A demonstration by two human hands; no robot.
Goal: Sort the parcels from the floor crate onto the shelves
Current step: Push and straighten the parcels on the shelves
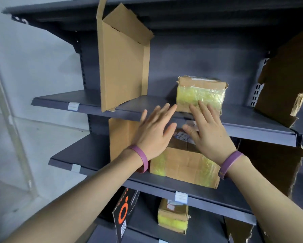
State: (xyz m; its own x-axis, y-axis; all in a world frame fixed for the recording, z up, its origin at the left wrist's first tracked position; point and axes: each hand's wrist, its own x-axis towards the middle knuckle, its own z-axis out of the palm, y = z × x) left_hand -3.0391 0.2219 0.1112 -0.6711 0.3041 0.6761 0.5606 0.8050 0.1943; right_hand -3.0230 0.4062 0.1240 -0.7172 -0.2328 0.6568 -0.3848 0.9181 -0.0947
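Left hand (156, 132) outstretched, fingers (163, 114) spread, free; right hand (210, 132) outstretched, fingers straight at parcel (199, 92)

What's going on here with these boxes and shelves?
A person is sorting parcels onto shelves. Both hands are open with straight fingers at a small taped parcel on a shelf. The right hand overlaps its front and the left hand is just beside it. A bigger parcel and a third parcel sit on lower shelves.

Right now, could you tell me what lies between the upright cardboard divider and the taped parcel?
Only bare shelf between the cardboard divider and the taped parcel, in the head view; the left hand overlaps its front edge.
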